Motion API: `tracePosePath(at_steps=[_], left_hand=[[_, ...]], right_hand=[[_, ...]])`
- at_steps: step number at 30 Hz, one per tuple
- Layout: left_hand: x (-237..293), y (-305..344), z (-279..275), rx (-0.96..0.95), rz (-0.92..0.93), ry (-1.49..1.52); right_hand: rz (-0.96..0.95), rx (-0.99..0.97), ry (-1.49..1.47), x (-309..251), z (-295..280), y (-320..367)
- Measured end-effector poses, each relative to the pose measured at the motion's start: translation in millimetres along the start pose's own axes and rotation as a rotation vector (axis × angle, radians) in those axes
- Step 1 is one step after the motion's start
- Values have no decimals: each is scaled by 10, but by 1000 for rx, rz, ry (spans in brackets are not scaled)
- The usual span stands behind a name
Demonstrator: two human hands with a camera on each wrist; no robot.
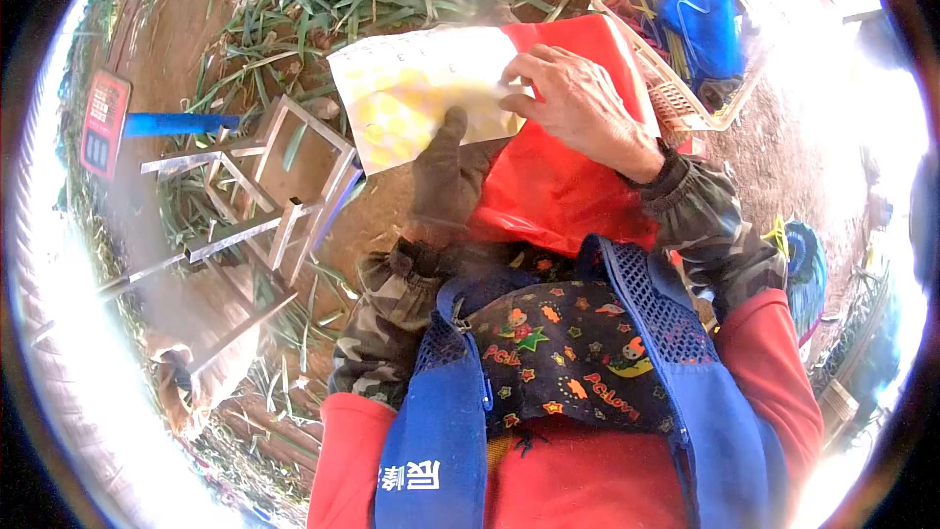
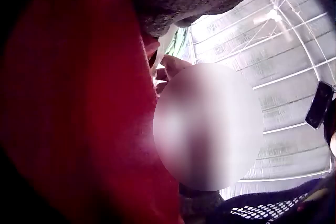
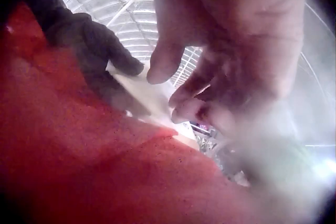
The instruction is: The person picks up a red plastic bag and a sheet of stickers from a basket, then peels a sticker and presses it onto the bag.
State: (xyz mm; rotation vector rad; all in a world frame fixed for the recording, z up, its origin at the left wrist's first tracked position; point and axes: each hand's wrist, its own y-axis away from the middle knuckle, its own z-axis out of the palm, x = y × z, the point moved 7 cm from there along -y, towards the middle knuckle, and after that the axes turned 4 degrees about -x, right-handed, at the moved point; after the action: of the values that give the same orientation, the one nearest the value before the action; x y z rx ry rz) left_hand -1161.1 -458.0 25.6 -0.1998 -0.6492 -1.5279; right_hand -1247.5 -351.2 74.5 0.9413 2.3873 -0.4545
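Observation:
A sheet (image 1: 411, 103) printed in white and yellow lies tilted in front of the body, in the head view. My left hand (image 1: 448, 176), in a dark glove, grips its near edge with the thumb on top. Beneath and to the right spreads a red plastic bag (image 1: 548, 191), which fills much of both wrist views. My bare right hand (image 1: 583, 108) hovers at the sheet's right edge, over the bag. In the right wrist view its bent thumb and fingers (image 3: 184, 95) stand apart beside the sheet (image 3: 149, 90), with a gap between them.
Long green leaves (image 1: 333, 0) litter the soil ahead. A metal frame (image 1: 264, 186) stands at the left near a red scale display (image 1: 105, 124) on a blue post. At the upper right, a plastic crate (image 1: 676, 103) holds a blue bag (image 1: 700, 15).

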Motion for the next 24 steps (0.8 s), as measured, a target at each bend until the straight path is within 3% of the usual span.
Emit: tracePosePath(at_steps=[11, 20, 24], left_hand=[[-21, 28, -264, 88, 11, -66], [-32, 45, -321, 110, 17, -86], [-32, 48, -344, 122, 21, -86]], right_hand=[[42, 38, -183, 25, 15, -56], [200, -67, -664, 392, 240, -83], [283, -14, -791, 412, 78, -75]])
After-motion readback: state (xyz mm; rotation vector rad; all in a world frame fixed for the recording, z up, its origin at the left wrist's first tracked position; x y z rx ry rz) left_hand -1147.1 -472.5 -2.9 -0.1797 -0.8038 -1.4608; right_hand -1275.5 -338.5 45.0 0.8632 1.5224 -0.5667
